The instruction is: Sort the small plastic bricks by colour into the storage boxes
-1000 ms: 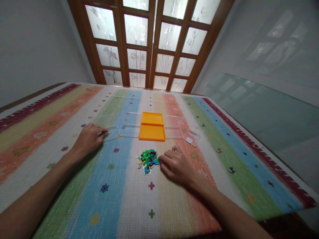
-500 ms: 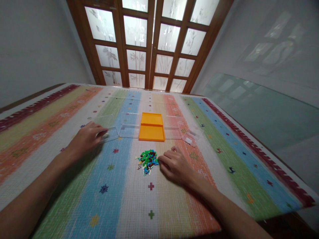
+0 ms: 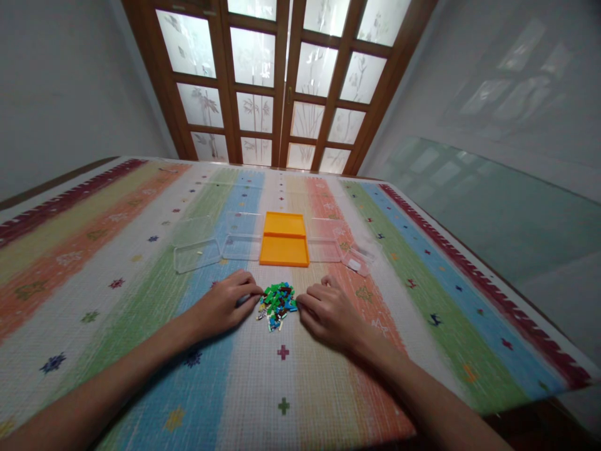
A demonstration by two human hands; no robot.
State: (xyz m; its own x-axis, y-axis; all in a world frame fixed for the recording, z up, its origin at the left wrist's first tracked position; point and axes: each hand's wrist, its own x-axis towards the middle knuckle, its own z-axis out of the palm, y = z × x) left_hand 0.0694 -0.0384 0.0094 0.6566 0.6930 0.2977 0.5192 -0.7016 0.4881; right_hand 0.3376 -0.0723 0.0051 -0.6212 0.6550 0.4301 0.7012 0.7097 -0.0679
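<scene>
A small heap of toy building bricks (image 3: 278, 305), mostly green, blue and dark brown with a few pale ones, lies on the striped tablecloth. My left hand (image 3: 230, 300) is at the heap's left edge, thumb and fingers closed together. A dark grey patch shows between its fingers; I cannot make out what it is. On the opposite side, my right hand (image 3: 323, 307) rests with curled fingers touching or nearly touching the bricks. Whatever its fingertips may hold is hidden. One small pale piece (image 3: 200, 253) lies inside the leftmost clear plastic box (image 3: 181, 267).
Beyond the heap stands an open orange case (image 3: 284, 263). Beside it are clear open boxes, one on the left (image 3: 241, 257) and one on the right (image 3: 325, 258). A tilted clear box (image 3: 357, 263) at far right contains a whitish piece. Wooden glazed doors (image 3: 282, 94) close the far side.
My left hand has moved right and nearer, from the leftmost clear box to the heap. The pale piece in that box is now uncovered. My right hand has stayed in place.
</scene>
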